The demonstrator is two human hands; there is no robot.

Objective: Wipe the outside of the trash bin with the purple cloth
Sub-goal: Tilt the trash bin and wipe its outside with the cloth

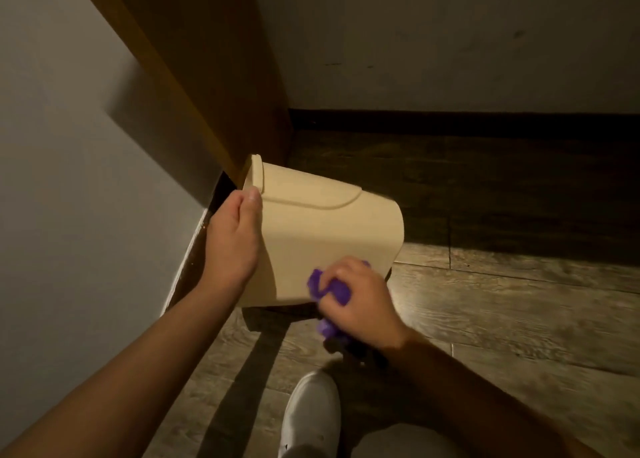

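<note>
Now the left hand (pixel 232 239) grips the tilted bin (pixel 325 236) at nine o'clock; the right hand (pixel 356 298) clamps the cloth (pixel 330 289), seemingly touching, at five. Press firmly, overlap strokes.

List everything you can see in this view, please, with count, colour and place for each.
trash bin: one, beige, tipped on its side at the wall corner
purple cloth: one, bunched against the bin's lower side
wooden panel: one, brown, standing above the bin
floor: wood-look planks, brown
walls: pale, left and behind, with a dark baseboard
shoe: one, white, bottom centre
left hand: grips the bin's rim
right hand: grips the cloth
</note>
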